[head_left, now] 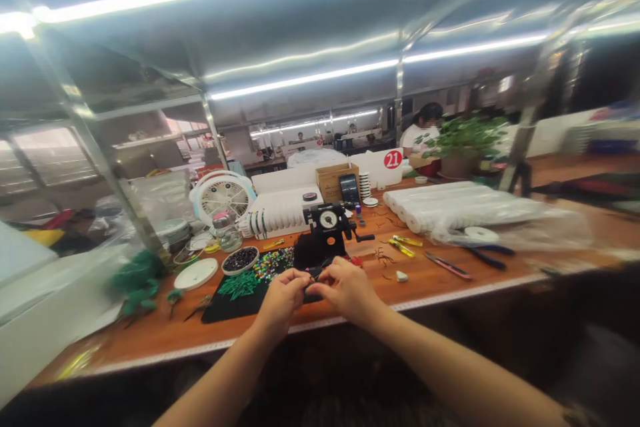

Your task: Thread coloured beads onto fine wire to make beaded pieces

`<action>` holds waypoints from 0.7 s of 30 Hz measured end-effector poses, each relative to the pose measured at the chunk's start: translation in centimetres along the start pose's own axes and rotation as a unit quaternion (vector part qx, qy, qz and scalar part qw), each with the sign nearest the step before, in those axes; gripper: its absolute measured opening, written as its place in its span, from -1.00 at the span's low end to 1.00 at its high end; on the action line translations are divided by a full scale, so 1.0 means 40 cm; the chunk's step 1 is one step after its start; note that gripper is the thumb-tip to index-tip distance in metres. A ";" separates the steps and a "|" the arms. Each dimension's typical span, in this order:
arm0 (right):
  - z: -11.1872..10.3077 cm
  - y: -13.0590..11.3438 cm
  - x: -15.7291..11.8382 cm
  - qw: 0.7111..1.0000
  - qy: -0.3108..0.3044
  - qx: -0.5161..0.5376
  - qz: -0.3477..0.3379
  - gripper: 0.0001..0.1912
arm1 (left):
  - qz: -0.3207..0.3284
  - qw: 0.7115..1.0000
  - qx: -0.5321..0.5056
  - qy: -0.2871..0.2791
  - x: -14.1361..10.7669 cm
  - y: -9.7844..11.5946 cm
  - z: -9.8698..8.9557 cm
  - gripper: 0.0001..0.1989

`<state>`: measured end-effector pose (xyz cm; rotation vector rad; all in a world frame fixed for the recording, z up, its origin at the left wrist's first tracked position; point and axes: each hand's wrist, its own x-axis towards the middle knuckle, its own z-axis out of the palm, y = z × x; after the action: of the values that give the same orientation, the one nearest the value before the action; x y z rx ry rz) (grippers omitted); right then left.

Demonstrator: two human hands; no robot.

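My left hand (284, 297) and my right hand (353, 288) meet over the front edge of the bench, fingertips pinched close together. Whatever sits between the fingers is too small and dark to make out. Just behind them stands a small black hand-cranked machine (316, 221) with a round dial and a crank on its right side. Left of my hands, a black mat (220, 312) carries green slender pieces (239, 285) and a spread of multicoloured beads (270, 263). A white dish (226, 271) of black beads stands at the mat's back edge.
Yellow-handled tools (403, 247), a red cutter (447, 265) and dark-handled pliers (487, 256) lie to the right. Behind them are plastic-wrapped white rolls (440, 203). A fan (225, 199), white spools (280, 215) and a cardboard box (334, 181) stand at the back. A person (423, 130) sits beyond.
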<state>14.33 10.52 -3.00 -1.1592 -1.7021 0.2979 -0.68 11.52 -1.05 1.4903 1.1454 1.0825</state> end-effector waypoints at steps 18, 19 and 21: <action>0.000 0.010 0.130 0.989 -0.137 0.050 -0.016 -0.85 | 0.414 0.758 0.504 -0.001 -0.012 -0.015 -0.028 -0.78; 0.003 0.015 0.133 0.988 -0.144 0.055 -0.015 -0.84 | 0.411 0.778 0.475 -0.015 -0.010 -0.013 -0.026 -0.79; 0.006 0.020 0.127 0.988 -0.138 0.060 -0.015 -0.84 | 0.362 0.854 0.373 -0.028 -0.010 -0.006 -0.020 -0.83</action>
<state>14.46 15.10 -0.61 -1.0397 -1.9113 0.5564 -1.57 11.31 -1.18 2.7042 1.0199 1.0952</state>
